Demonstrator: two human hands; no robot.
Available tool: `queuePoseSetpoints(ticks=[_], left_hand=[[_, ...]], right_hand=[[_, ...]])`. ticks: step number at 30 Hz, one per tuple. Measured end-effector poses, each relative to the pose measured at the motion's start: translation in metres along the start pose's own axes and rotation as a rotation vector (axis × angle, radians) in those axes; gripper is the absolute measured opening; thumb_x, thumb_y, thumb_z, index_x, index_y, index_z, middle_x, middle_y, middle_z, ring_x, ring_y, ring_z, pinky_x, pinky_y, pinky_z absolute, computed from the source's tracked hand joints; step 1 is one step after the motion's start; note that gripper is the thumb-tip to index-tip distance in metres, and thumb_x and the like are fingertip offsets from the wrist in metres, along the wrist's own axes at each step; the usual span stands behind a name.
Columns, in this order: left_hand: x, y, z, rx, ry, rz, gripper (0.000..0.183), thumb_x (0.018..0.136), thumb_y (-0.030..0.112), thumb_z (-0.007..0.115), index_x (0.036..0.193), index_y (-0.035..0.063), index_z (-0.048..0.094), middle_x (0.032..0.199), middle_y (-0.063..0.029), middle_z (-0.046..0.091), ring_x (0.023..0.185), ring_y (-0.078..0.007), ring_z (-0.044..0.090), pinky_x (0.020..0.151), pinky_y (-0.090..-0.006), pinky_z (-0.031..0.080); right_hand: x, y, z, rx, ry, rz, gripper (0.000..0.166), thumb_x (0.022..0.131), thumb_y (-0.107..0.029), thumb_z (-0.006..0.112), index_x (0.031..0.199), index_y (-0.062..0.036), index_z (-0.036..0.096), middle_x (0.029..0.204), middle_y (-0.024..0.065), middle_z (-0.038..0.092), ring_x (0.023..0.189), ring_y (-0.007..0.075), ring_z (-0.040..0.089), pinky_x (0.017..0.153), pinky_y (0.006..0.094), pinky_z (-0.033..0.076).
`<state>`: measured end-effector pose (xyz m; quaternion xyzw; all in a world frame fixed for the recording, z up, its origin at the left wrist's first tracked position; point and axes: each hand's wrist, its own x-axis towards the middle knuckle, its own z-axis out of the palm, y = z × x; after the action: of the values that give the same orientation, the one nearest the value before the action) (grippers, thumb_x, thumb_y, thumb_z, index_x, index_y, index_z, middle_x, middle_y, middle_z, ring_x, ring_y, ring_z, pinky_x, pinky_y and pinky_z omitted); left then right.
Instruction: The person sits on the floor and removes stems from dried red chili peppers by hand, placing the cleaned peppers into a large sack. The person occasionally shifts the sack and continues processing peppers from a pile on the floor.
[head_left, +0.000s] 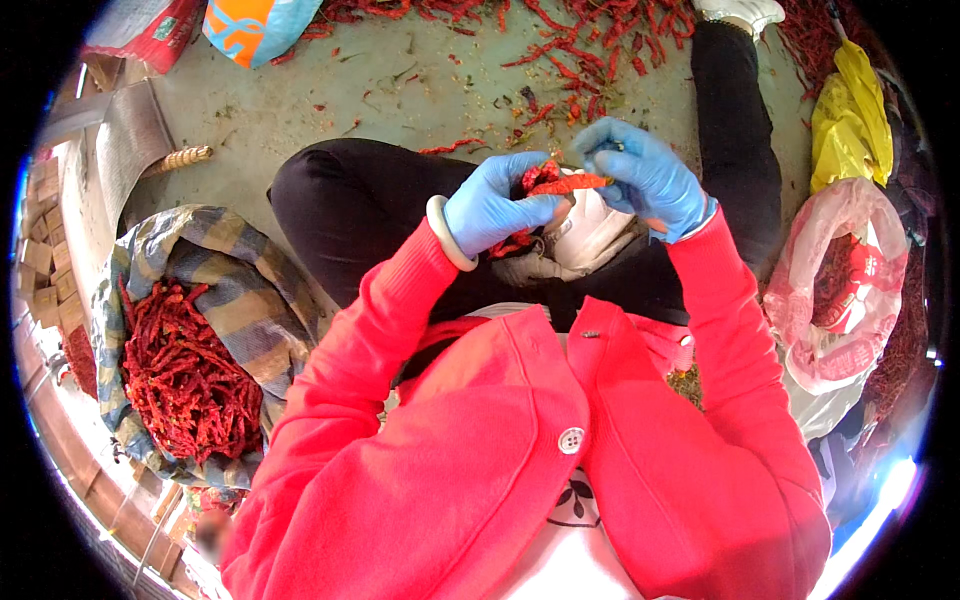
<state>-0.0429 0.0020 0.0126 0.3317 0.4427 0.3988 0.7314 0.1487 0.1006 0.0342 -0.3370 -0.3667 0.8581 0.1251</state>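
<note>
My left hand (501, 201), in a blue glove with a pale bangle at the wrist, holds several dried red chili peppers. One orange-red chili (571, 184) points from it towards my right hand (643, 174). That hand, also gloved in blue, has its fingers curled near the chili's stem end; whether anything is pinched between them cannot be told. More red chili shows below my left palm, over the white shoe in my lap. At the left, a checked woven sack (247, 307) holds a heap of dried red chilies (191, 382).
Loose chilies (592, 52) and bits lie on the greenish floor ahead. At the right stand a pink-and-white plastic bag (795, 337) with chilies inside and a yellow plastic bag (847, 127). A blue-and-orange bag (251, 30) and a corncob (180, 160) lie at the upper left.
</note>
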Motion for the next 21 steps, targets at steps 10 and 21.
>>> queuePoseSetpoints(ticks=[10,21], left_hand=[[0.005,-0.002,-0.004,0.254,-0.106,-0.001,0.024,0.075,0.015,0.063,0.092,-0.0001,0.056,0.073,-0.0017,0.056,0.069,-0.0073,0.047,0.064,-0.0251,0.042],[0.013,0.014,-0.009,0.875,-0.36,0.27,0.028,0.082,0.021,0.055,0.099,-0.0006,0.051,0.087,-0.0201,0.058,0.077,-0.0352,0.055,0.07,-0.0379,0.044]], right_hand=[[0.008,-0.012,0.031,-0.75,-0.051,-0.194,0.01,0.078,-0.01,0.059,0.085,-0.0025,0.059,0.068,0.0,0.053,0.063,0.0034,0.044,0.058,0.0196,0.038],[0.013,0.008,0.007,-0.092,-0.154,0.159,0.01,0.082,-0.016,0.059,0.08,-0.0068,0.057,0.064,-0.0052,0.049,0.055,0.0013,0.04,0.047,0.0167,0.029]])
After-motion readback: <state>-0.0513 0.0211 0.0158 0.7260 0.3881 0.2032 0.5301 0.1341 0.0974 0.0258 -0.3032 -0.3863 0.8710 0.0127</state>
